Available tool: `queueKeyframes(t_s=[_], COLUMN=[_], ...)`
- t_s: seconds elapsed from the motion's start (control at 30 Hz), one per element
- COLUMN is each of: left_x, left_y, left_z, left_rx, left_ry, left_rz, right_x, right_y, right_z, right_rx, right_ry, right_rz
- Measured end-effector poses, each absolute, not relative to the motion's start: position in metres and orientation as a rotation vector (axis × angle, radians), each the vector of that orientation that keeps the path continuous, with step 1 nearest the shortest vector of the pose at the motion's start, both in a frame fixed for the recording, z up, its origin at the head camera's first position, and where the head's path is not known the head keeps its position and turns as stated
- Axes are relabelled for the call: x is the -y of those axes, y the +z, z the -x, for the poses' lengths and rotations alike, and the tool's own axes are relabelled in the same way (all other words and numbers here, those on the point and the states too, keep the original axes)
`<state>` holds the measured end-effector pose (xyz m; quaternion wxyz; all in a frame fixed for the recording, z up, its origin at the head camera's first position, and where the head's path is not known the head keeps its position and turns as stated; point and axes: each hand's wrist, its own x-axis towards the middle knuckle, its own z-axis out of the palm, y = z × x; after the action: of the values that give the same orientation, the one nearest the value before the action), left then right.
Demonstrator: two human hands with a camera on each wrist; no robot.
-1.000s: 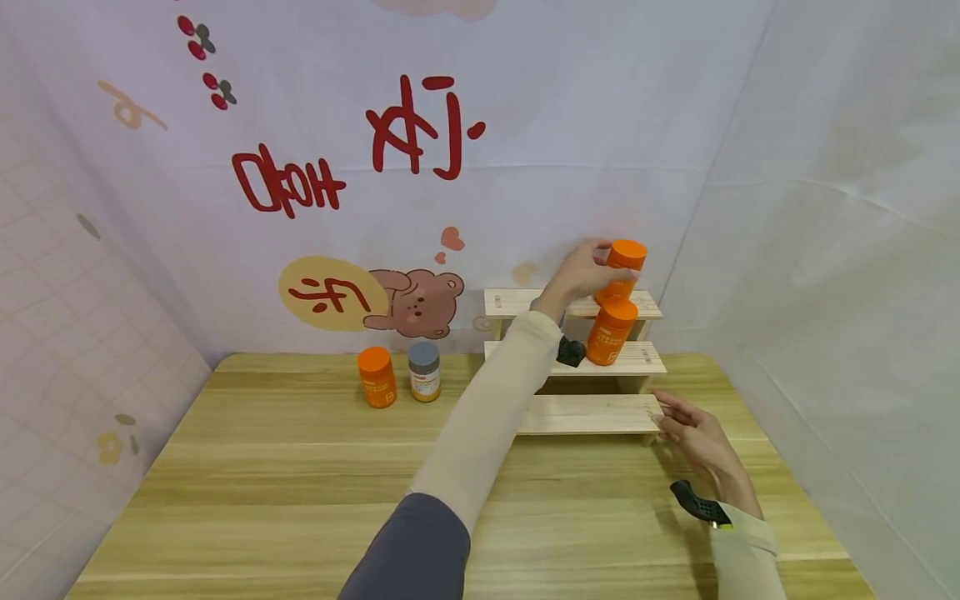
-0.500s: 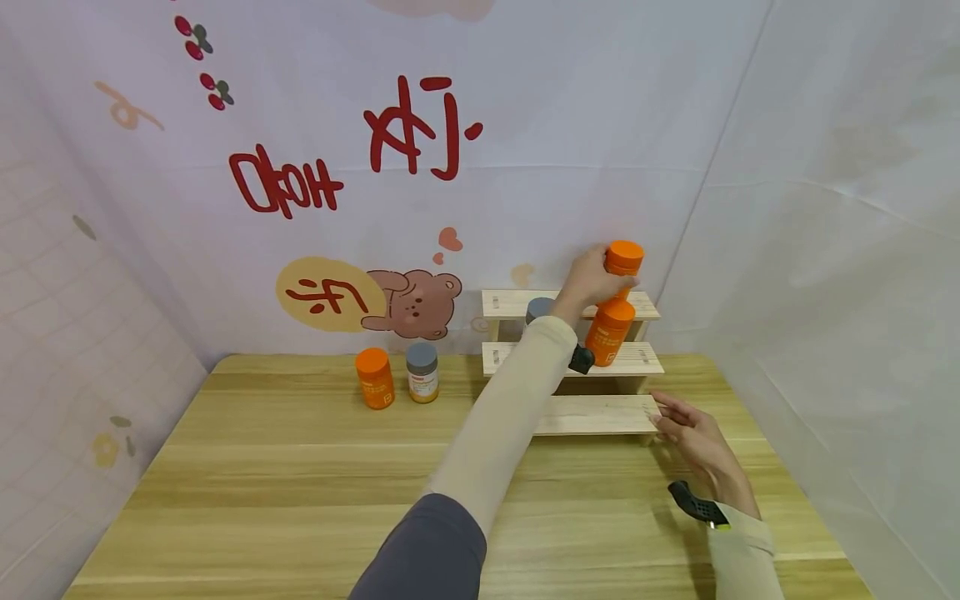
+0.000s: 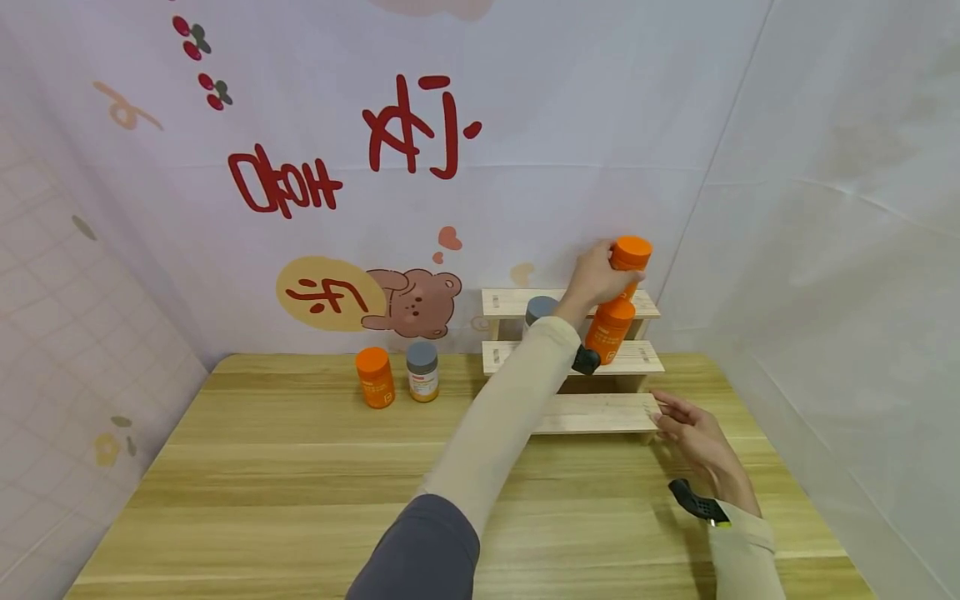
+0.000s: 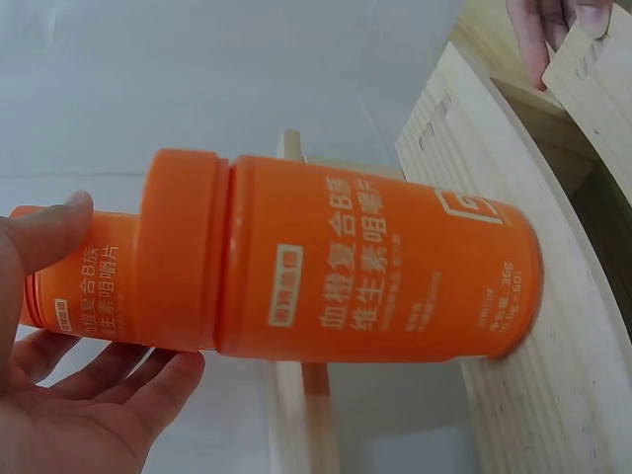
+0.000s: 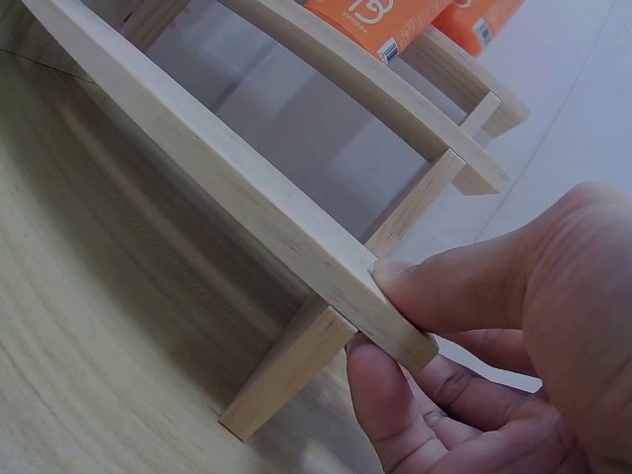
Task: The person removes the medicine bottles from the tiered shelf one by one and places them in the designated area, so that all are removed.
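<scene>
My left hand (image 3: pixel 596 277) grips an orange bottle (image 3: pixel 632 252) at the right part of the top shelf (image 3: pixel 501 303); in the left wrist view, thumb and fingers wrap round that bottle (image 4: pixel 97 276). Another orange bottle (image 3: pixel 609 333) stands upright on the middle shelf (image 3: pixel 641 358), in front of the held one. A grey-capped bottle (image 3: pixel 541 308) is partly hidden behind my left arm. My right hand (image 3: pixel 699 442) pinches the right end of the lowest shelf (image 3: pixel 600 413); the right wrist view shows its thumb on top of the board (image 5: pixel 247 197) and fingers below.
On the wooden table (image 3: pixel 300 500), left of the three-step rack, stand an orange bottle (image 3: pixel 376 379) and a grey-capped bottle (image 3: pixel 423 372). A printed white cloth (image 3: pixel 570 125) hangs behind the table, with more cloth on both sides.
My left hand and its orange bottle first moved slightly left, then back right along the top shelf. The grey-capped bottle beside my left forearm is more exposed. My right hand has stayed put.
</scene>
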<state>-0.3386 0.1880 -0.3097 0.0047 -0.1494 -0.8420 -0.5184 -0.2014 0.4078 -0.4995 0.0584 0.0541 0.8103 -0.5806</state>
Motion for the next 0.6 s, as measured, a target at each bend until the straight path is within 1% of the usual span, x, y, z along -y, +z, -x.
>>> queueKeyframes(t_s=[0.33,0.6], left_x=[-0.177,-0.161], left_y=[-0.298,-0.292], left_z=[0.333,0.336], left_rx=[2.570,2.526], left_ry=[-1.743,-1.788], left_rz=[0.512,0.536], right_x=[-0.407,-0.408], right_y=[-0.497,-0.497], right_z=[0.204,0.202], right_rx=[-2.460,-2.441], right_ry=[-1.754,-1.776], right_rz=[-0.175,-0.162])
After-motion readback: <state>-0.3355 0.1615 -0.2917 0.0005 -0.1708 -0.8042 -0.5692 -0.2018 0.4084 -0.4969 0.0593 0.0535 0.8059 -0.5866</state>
